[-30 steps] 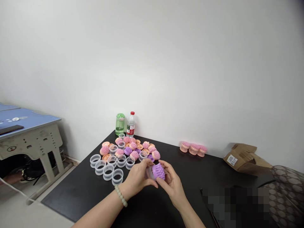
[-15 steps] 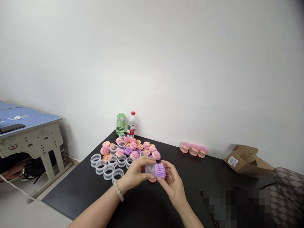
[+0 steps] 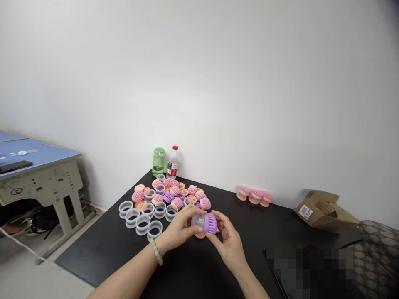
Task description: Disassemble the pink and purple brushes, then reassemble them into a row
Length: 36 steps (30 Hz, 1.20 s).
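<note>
Holding a lilac bristled brush head (image 3: pixel 211 224) joined to a clear cup (image 3: pixel 197 221), left hand (image 3: pixel 177 227) gripping cup, right hand (image 3: pixel 227 243) closed on bristles, above counter (image 3: pixel 93 259) middle | risk: slackened grip drops them onto nearby parts pile (image 3: pixel 168 197)

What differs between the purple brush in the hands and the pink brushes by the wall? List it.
The purple brush is held by the left hand and right hand; the pink brushes sit on the black table. The purple brush has a clear sleeve; the pink brushes show none. Both have bristled heads.
</note>
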{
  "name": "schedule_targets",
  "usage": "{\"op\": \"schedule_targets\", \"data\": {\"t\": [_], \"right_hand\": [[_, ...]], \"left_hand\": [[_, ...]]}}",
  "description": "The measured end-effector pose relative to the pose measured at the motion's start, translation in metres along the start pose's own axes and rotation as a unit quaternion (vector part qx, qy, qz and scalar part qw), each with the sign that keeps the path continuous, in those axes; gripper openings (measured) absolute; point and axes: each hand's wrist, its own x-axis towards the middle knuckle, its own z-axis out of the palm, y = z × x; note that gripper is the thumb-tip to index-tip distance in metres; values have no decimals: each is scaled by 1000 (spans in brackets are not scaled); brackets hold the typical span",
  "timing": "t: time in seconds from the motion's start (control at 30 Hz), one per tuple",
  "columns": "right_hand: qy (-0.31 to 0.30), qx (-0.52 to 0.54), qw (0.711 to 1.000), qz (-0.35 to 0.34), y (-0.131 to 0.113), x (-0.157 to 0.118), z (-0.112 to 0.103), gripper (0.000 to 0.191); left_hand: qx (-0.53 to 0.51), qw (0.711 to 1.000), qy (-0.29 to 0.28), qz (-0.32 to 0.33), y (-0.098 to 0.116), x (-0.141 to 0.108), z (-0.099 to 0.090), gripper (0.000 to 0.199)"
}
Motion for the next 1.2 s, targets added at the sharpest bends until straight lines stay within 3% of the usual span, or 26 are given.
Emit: {"op": "schedule_targets", "data": {"t": [0.2, 0.47, 0.53, 0.7, 0.83, 0.9, 1.03, 1.2], "right_hand": [[-23, -65, 995, -69, -14, 1, -2, 35], [-43, -101, 990, -87, -19, 1, -5, 35], [-39, -87, 994, -52, -16, 1, -4, 31], [-56, 54, 995, 69, -13, 5, 0, 29], [-33, 146, 984, 97, -15, 6, 2, 32], [-26, 151, 984, 96, -16, 6, 1, 34], [-32, 141, 985, 93, -15, 5, 1, 35], [-19, 139, 986, 94, -11, 6, 0, 34]], "left_hand": [[-23, 999, -7, -38, 4, 0, 1, 52], [-188, 975, -6, -121, 5, 0, 8, 47], [-169, 980, -1, -101, 4, 1, 9, 48], [7, 1000, 13, 23, 6, 0, 9, 39], [-100, 995, 11, 7, 1, -1, 10, 61], [-139, 990, 25, -21, -3, 0, 11, 57], [-118, 991, 38, -47, -6, 1, 8, 44], [-117, 993, -8, 22, 3, 2, 2, 48]]}}
